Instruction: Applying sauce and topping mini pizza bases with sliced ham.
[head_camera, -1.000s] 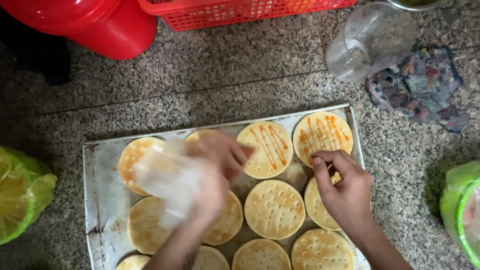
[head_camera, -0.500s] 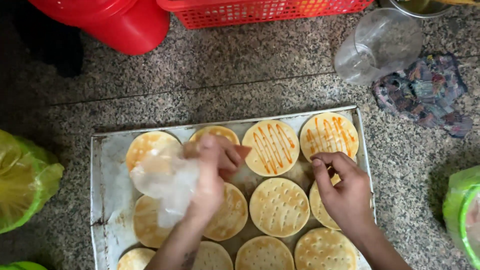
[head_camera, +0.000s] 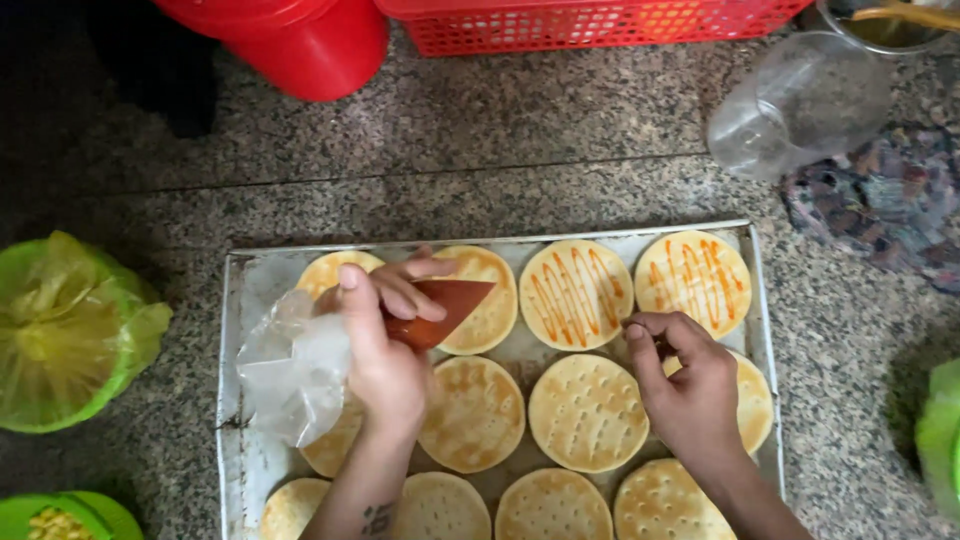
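A metal baking tray (head_camera: 235, 300) on a granite counter holds several round flat bread bases. Two bases at the top right, one (head_camera: 573, 293) beside the other (head_camera: 697, 276), carry orange-red sauce stripes. My left hand (head_camera: 385, 345) squeezes a clear plastic piping bag (head_camera: 300, 365). Its red sauce-filled tip (head_camera: 447, 305) lies over a plain base (head_camera: 487, 296) in the top row. My right hand (head_camera: 688, 385) rests with curled fingers on the tray's right side, touching the edge of a base (head_camera: 752, 400).
A red bucket (head_camera: 290, 40) and a red plastic basket (head_camera: 600, 22) stand at the back. A clear plastic jug (head_camera: 795, 105) and a patterned cloth (head_camera: 885, 200) lie at the right. Green bowls lined with plastic (head_camera: 65, 335) sit at the left, another green one (head_camera: 940, 440) at the right edge.
My left hand has turned, and the bag's red tip now shows, pointing right over the plain top-row base. My right hand has stayed in place.
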